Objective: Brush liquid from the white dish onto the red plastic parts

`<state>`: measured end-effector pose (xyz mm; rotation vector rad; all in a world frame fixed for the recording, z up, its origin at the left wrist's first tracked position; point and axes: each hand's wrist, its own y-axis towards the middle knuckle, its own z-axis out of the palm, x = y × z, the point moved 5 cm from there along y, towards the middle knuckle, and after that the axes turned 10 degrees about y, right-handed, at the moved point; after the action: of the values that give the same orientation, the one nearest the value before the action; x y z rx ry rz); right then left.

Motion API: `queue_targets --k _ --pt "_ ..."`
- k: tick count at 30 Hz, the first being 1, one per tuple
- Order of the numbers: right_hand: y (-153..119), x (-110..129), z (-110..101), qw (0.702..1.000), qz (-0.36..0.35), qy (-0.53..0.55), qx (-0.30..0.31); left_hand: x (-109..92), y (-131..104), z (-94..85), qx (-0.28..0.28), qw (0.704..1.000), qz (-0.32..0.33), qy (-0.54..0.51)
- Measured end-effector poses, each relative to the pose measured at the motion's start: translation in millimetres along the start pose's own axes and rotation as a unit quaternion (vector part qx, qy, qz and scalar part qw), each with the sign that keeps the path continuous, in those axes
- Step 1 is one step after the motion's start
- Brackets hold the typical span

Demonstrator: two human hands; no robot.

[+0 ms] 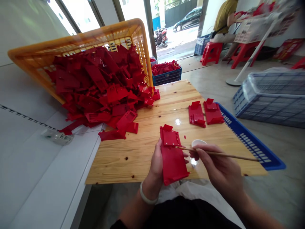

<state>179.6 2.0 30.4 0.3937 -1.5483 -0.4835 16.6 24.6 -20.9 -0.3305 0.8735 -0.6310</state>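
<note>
My left hand (156,162) grips a red plastic panel (173,163) from its left side, with fingertips showing past the right edge. The panel has a raised block with small pale dots and an upright flap at its far end. Pinched in my right hand (218,163) is a thin wooden stick (228,155), like a slim brush. Its tip touches or hovers just over the panel near the raised block; I cannot tell which. Partly hidden behind my right fingers sits a small white dish (198,142). A tiny red scrap (185,137) lies beside the panel.
A tipped yellow crate (146,54) spills red plastic parts (95,86) onto the wooden table (114,159). Two red assembled panels (196,114) lie at the right. Beyond the edge are a blue basket (252,143) and a grey crate (271,98). Another person (225,19) sits at the back right.
</note>
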Motion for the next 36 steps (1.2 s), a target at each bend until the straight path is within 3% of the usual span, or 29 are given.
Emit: queue_targets --k 5,10,14,19,26,36 --pt "1.7 23.6 4.5 0.983 -0.145 -0.094 0.054 -1.5 -2.1 3.2 -0.060 0.997 0.057 0.008" --pt "2.2 32.8 19.5 0.961 -0.213 -0.143 0.103 2.5 -0.7 -3.2 -0.115 0.988 0.095 0.033" --pt "1.7 31.6 28.0 0.955 -0.228 -0.141 0.127 2.7 0.5 -7.1 -0.119 0.982 0.124 0.078" --pt "-0.3 28.5 29.1 0.950 -0.235 -0.139 0.149 4.9 3.4 -9.2 -0.117 0.984 0.123 0.052" --pt "2.4 34.4 23.7 0.951 -0.234 -0.156 0.130 5.0 3.9 -9.8 -0.116 0.986 0.105 0.059" --pt "6.6 35.1 26.3 0.952 -0.230 -0.151 0.136 2.1 0.6 -5.2 -0.118 0.983 0.128 0.057"
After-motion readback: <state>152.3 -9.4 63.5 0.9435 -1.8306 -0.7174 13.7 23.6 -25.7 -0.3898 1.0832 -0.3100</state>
